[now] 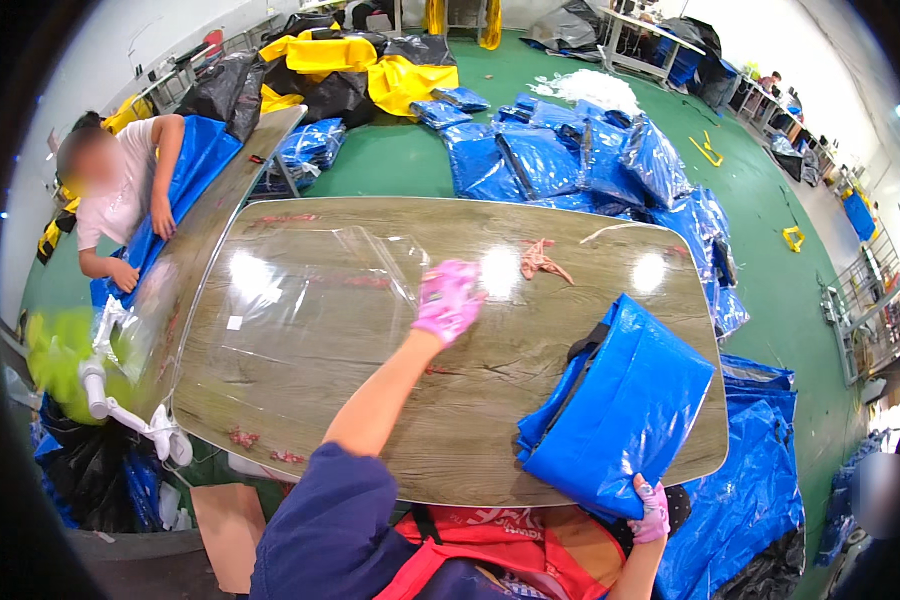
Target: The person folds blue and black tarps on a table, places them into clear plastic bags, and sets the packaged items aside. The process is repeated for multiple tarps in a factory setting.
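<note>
My left hand (450, 300), in a pink patterned glove with bare fingertips, is over the middle of the table beside the right end of a clear plastic bag (320, 300). The bag lies flat, its end creased; the hand's fingers are smeared, and whether they touch the film I cannot tell. At the near right, a folded blue tarpaulin bag (635, 400) with dark strap along its left side rests partly over the table edge. My right hand (650, 510), gloved the same way, grips its near corner, thumb on top.
The wood-look table (490, 400) holds a tan crumpled scrap (545, 262). Packed blue bundles (550, 160) are heaped beyond it, and blue sheeting (745, 470) lies at the right. A green-bladed fan (90, 375) stands left, below a co-worker (130, 190) handling blue sheet at another table.
</note>
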The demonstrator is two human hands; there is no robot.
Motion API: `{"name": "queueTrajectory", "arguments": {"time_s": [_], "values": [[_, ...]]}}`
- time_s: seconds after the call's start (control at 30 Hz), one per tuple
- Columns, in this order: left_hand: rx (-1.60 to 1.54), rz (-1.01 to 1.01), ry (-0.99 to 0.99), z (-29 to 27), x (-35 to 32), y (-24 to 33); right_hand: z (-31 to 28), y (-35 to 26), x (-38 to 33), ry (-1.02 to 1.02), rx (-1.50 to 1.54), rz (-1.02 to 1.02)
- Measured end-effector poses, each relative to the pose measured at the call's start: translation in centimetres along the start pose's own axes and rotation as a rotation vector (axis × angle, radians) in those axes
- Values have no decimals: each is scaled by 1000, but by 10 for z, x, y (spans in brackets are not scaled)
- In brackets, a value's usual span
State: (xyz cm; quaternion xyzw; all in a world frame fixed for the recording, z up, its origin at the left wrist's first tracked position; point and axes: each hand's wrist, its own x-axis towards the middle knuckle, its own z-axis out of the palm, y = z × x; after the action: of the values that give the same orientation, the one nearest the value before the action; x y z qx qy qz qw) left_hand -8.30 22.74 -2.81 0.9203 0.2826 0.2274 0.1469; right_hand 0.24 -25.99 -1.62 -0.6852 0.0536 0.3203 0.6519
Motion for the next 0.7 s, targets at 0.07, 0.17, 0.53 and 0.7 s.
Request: {"name": "queueTrajectory", "arguments": {"time_s": [0.07,0.17,0.53,0.7], "values": [[352,-113,-5,-58,-38,-35,11,-1,3,-109,69,-53],[440,-127,-83,-56,-61,-85,2,2,8,-152,93,-21],[-33,377,-305,-43,-146,55,-85,8,-39,-175,235,-103],[75,372,-477,-50,-150,43,-61,-15,-68,-316,131,29]]}}
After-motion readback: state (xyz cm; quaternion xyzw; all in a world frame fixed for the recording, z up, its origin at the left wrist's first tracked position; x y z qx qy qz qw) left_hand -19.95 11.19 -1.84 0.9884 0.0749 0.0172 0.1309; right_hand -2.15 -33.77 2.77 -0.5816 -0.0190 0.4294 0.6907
